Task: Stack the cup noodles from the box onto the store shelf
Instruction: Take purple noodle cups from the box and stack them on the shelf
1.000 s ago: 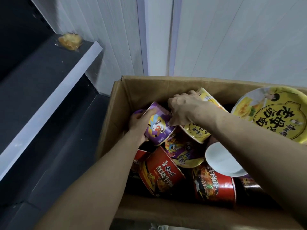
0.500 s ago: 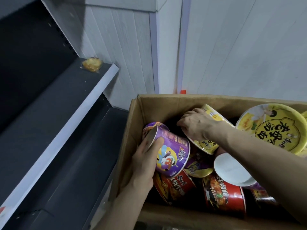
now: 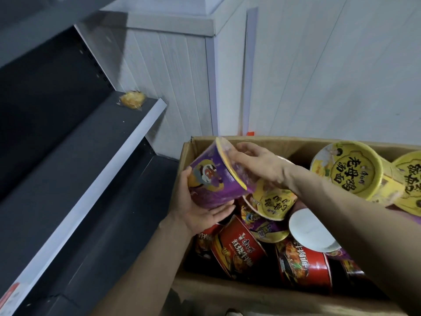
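Lifted clear of the box (image 3: 284,141) now, the purple cup (image 3: 211,181) is gripped by the fingers of the left hand (image 3: 200,215) and the right hand (image 3: 259,166); the shelf (image 3: 91,156) can be reached next.

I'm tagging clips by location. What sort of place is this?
Probably a shop during restocking: dark retail shelf, cardboard box of cup noodles, purple cup between left hand and right hand.

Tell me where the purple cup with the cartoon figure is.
Head view, centre: the purple cup is tilted on its side over the box's left end, left hand beneath it, right hand at its rim, right of the shelf.
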The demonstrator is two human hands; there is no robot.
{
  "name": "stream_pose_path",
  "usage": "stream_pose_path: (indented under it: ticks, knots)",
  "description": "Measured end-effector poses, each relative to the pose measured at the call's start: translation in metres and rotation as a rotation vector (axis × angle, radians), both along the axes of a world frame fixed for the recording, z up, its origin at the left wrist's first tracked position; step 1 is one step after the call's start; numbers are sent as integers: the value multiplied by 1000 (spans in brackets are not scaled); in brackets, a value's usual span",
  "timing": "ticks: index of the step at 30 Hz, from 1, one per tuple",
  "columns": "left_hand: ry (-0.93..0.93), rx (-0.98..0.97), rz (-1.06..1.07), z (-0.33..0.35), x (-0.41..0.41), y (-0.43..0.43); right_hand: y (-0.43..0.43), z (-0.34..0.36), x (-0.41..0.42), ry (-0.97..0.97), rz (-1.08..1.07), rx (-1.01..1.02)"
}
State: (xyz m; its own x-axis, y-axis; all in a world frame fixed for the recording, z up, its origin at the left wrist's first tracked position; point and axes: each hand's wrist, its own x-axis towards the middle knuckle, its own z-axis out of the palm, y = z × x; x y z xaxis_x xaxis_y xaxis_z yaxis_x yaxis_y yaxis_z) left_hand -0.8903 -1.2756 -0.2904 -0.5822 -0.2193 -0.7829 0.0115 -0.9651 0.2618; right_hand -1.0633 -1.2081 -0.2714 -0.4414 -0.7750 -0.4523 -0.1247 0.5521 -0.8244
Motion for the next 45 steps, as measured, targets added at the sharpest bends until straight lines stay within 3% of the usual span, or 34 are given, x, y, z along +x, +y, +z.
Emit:
stream_pose_path:
  ticks: [5, 9, 12, 16, 19, 22, 27, 31, 38, 45]
  knots:
    - [110, -19, -151, -1, 10, 0, 0, 15, 1, -176, 39, 171]
    - [62, -399, -65, 2, 13, -5, 5, 25, 6, -142, 70, 204]
    - [157, -617, -197, 6, 21, -10, 6, 30, 6, -118, 54, 250]
    - [289, -550, -318, 12, 30, -12, 12, 42, 5, -210, 55, 229]
    - [290, -484, -282, 33, 34, -11, 19, 54, 3, -493, 81, 97]
    - [252, -460, -162, 49, 41, -12, 22, 70, 5, -750, 240, -21]
    - [256, -521, -189, 82, 57, -20, 8, 91, 30, -564, 434, -88]
    - [259, -636, -177, 112, 78, -26, -6, 112, 44, -612, 424, -179]
    - [-68, -1011, -30, 162, 131, -42, -40, 153, 86, -459, 514, -269]
    - [-152, -1096, 49, 197, 198, -34, -75, 192, 173, -272, 662, -317]
